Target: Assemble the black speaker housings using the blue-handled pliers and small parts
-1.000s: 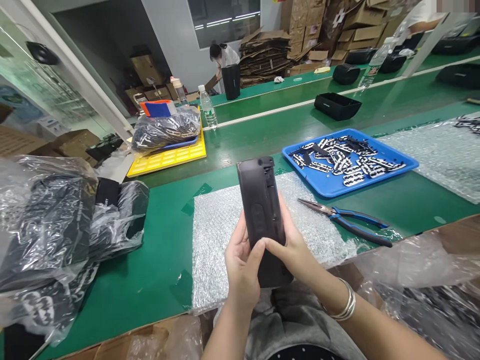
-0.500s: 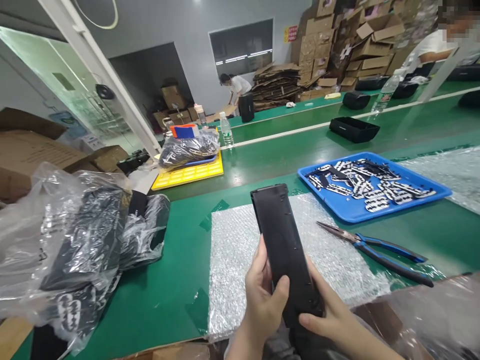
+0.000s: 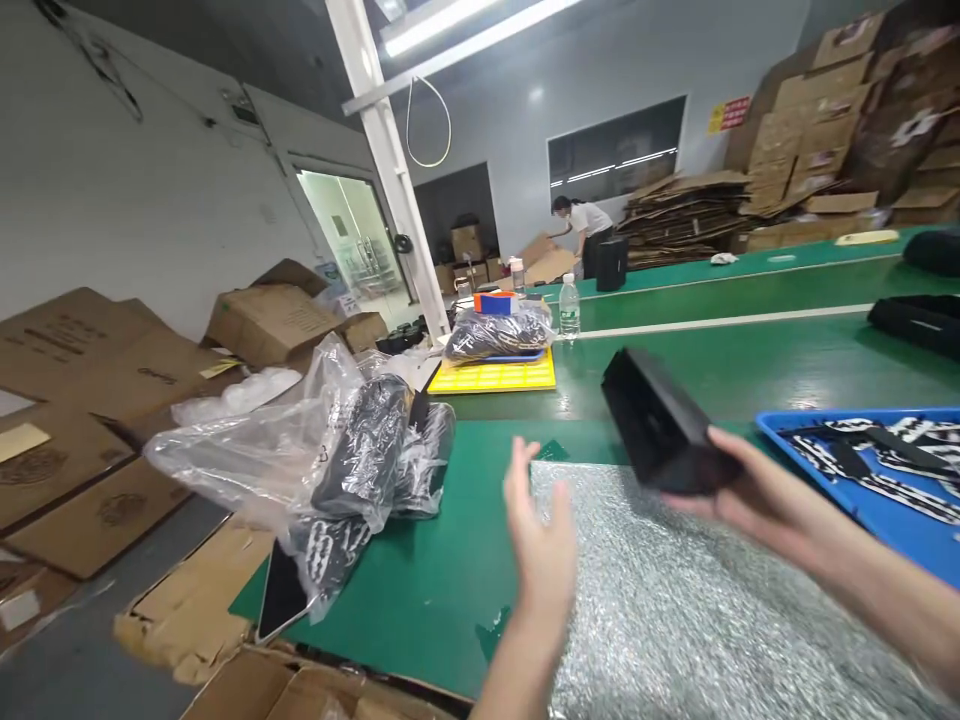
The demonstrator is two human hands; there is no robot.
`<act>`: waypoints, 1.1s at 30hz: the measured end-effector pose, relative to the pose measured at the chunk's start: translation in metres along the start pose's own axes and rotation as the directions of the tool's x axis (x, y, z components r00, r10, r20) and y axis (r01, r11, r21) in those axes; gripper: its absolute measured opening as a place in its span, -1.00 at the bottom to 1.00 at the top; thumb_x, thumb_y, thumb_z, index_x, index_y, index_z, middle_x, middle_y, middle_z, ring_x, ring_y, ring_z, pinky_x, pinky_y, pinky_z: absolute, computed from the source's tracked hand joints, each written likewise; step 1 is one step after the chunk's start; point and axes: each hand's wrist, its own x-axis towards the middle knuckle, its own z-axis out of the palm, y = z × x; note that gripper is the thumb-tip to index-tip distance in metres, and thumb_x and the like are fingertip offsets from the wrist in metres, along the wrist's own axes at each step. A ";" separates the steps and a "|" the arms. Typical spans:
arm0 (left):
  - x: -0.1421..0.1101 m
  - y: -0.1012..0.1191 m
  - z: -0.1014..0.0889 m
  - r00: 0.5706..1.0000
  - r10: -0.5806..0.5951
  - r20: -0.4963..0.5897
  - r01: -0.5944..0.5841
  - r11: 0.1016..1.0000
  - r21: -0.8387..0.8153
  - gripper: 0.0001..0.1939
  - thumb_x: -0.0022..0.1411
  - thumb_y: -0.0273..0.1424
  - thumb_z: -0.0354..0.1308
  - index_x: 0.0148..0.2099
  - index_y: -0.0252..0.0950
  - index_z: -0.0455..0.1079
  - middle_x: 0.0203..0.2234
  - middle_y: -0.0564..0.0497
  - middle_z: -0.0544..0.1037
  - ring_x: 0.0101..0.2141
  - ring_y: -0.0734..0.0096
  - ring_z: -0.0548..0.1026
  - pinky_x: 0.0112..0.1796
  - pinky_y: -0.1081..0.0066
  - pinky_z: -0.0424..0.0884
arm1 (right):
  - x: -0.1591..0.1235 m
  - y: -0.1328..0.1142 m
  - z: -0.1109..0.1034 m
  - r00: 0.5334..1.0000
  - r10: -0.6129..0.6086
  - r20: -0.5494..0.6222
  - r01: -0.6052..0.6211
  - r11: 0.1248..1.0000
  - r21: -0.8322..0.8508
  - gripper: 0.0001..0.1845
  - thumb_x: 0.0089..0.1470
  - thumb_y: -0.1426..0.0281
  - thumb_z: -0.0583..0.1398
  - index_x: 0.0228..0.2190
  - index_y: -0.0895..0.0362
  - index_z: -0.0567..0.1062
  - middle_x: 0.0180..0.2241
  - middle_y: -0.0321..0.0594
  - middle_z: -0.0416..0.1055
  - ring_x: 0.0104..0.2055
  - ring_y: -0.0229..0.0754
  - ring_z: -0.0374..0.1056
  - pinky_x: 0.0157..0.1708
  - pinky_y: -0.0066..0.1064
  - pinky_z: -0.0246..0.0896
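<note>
My right hand grips one end of a long black plastic housing, tilted in the air with its hollow side facing me. Fingers spread and holding nothing, my left hand is raised to the left of the housing, apart from it. Beneath both hands lies a sheet of bubble wrap on the green bench. Left of my left hand, clear plastic bags wrap several black parts. A blue tray with black-and-white strips is at the right, partly cut off by the frame.
Farther back are a yellow board with a bagged bundle and a water bottle. Another black housing lies at the far right. Cardboard boxes crowd the left floor. A person bends over cardboard behind the benches.
The view has swung left. My left hand has let go of the housing, while my right hand has lifted and turned it so its hollow side shows. The pliers have left view.
</note>
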 end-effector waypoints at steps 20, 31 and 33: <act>0.059 0.004 -0.163 0.775 0.432 -0.460 0.158 0.573 0.804 -0.26 -0.12 -0.23 0.35 0.09 -0.41 0.24 0.03 -0.34 0.24 0.16 -0.23 0.19 0.19 -0.11 0.16 | 0.019 0.029 0.048 0.962 0.272 0.009 -0.272 0.961 0.039 -0.70 0.07 0.17 0.21 -0.23 0.08 0.56 0.00 -0.07 0.44 -0.06 -0.11 0.41 -0.10 -0.27 0.39; 0.009 0.008 -0.186 0.213 0.879 0.426 -0.527 -0.263 0.808 -0.65 0.04 -0.37 0.41 -0.28 -0.24 0.25 -0.17 -0.12 0.25 -0.16 0.16 0.39 -0.13 0.17 0.49 | 0.015 -0.010 0.061 0.982 -0.156 0.103 0.155 0.988 0.017 -0.48 -0.04 0.01 0.26 -0.12 0.07 0.51 -0.03 -0.07 0.46 0.05 -0.04 0.36 0.14 -0.12 0.19; -0.008 0.010 -0.182 0.125 0.869 0.479 -0.635 -0.300 0.712 -0.68 0.06 -0.46 0.39 -0.33 -0.21 0.24 -0.27 -0.03 0.24 -0.28 0.29 0.39 -0.10 0.19 0.50 | 0.016 -0.032 0.063 0.951 -0.270 0.151 0.272 0.962 0.011 -0.49 -0.03 0.00 0.27 -0.13 0.05 0.52 0.01 -0.12 0.44 0.11 -0.05 0.31 0.23 -0.13 0.08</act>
